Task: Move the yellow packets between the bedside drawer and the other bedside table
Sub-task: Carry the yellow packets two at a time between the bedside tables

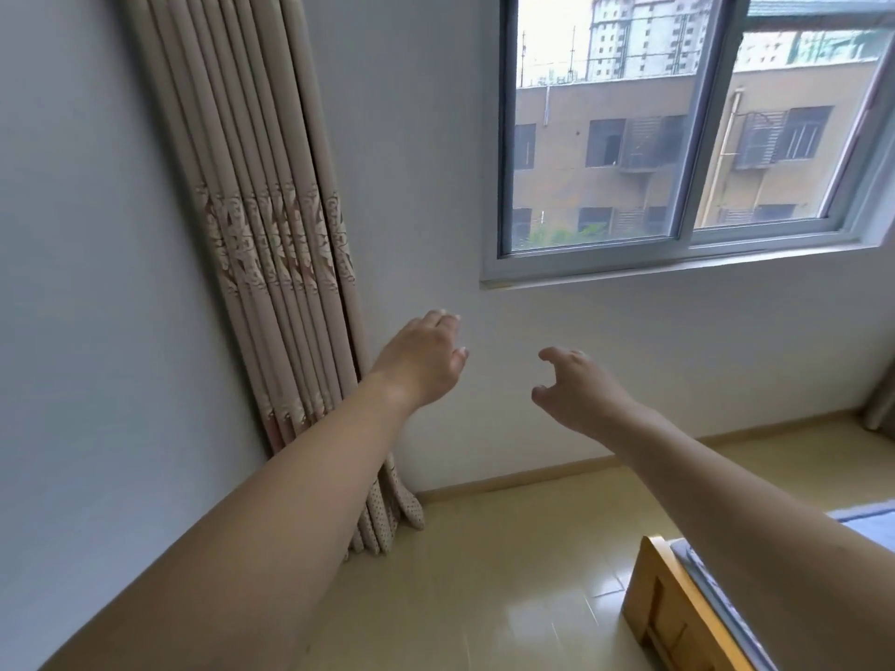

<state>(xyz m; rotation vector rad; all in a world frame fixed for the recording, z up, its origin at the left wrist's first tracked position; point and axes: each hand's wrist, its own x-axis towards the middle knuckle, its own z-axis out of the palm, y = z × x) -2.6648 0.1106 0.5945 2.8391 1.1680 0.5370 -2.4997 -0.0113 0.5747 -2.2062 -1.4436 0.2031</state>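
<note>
Both my arms reach forward in the air toward a white wall below a window. My left hand (424,363) is held out with relaxed fingers and holds nothing. My right hand (574,387) hangs to its right, fingers loosely curled, also empty. No yellow packets, bedside drawer or bedside table are in view.
A bunched beige patterned curtain (276,234) hangs in the left corner down to the floor. A sliding window (687,138) fills the upper right. The wooden foot of a bed (668,607) with blue bedding sits at the lower right on a glossy yellow tiled floor (484,573).
</note>
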